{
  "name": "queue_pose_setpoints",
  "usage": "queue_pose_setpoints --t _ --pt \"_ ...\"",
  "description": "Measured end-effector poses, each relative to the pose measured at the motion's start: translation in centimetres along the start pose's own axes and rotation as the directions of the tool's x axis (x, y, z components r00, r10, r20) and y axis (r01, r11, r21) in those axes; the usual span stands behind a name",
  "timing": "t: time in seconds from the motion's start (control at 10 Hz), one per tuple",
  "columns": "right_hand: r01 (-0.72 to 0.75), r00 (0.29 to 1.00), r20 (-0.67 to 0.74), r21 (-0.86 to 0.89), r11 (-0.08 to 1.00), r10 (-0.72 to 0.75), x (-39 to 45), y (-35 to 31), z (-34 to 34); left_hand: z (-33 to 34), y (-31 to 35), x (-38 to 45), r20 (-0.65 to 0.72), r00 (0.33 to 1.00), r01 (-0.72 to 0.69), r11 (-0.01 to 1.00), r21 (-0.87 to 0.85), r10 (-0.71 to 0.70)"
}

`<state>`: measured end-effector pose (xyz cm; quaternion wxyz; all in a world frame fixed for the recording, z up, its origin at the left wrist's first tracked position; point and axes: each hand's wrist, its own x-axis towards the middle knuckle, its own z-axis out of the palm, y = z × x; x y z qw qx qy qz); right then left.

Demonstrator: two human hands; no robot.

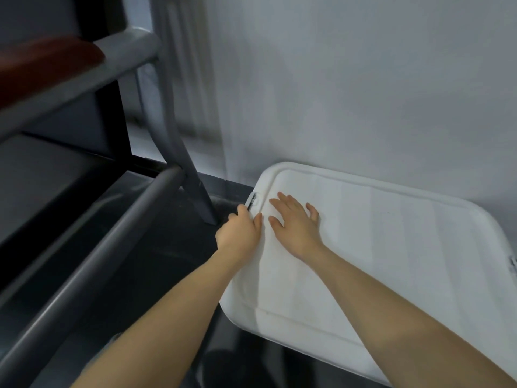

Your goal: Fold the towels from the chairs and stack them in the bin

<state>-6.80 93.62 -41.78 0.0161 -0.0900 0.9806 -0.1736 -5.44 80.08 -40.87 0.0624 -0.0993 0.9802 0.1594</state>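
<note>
A white plastic bin stands against the wall at the lower right, closed by its white lid [391, 247]. My right hand [296, 225] lies flat on the lid's left part with its fingers spread. My left hand [240, 231] is at the lid's left edge, its fingers curled over the rim just below the grey latch [251, 201]. A second latch [513, 263] shows at the right edge. No towel is in view. The bin's inside is hidden.
A grey metal chair frame [92, 256] with a dark seat fills the left side, and one leg [193, 189] meets the dark floor close to the bin. A red-brown cushion [47, 63] sits at the upper left. A pale wall [363, 79] rises behind the bin.
</note>
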Motion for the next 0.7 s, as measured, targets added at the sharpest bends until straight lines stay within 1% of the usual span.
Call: queue_pose_setpoints --t 0.2,0.3,0.4,0.5,0.6,0.7 --pt "0.016 1.0 -0.001 0.003 1.0 -0.016 0.1 0.2 0.3 0.3 0.0 0.1 -0.025 1.0 -0.012 0.998 0.065 0.013" --pt "0.016 1.0 0.009 0.008 1.0 -0.016 0.2 0.3 0.3 0.3 0.2 0.0 -0.05 0.996 -0.06 0.981 0.185 0.07" --pt "0.015 1.0 0.002 0.02 1.0 -0.015 0.2 0.3 0.3 0.4 0.3 0.1 -0.045 0.991 -0.106 0.957 0.271 0.122" --pt "0.015 1.0 0.014 0.044 0.999 -0.016 0.2 0.4 0.4 0.1 0.2 0.4 -0.013 0.993 -0.113 0.972 0.205 0.118" --pt "0.012 0.999 0.041 0.139 0.99 -0.017 0.4 0.6 -0.1 -0.5 0.4 0.5 0.058 0.994 -0.106 0.981 0.161 0.098" --pt "-0.096 0.995 0.069 0.453 0.886 0.073 -0.5 0.9 -2.5 -3.2 1.4 -0.1 0.042 0.99 -0.139 0.96 0.242 0.133"
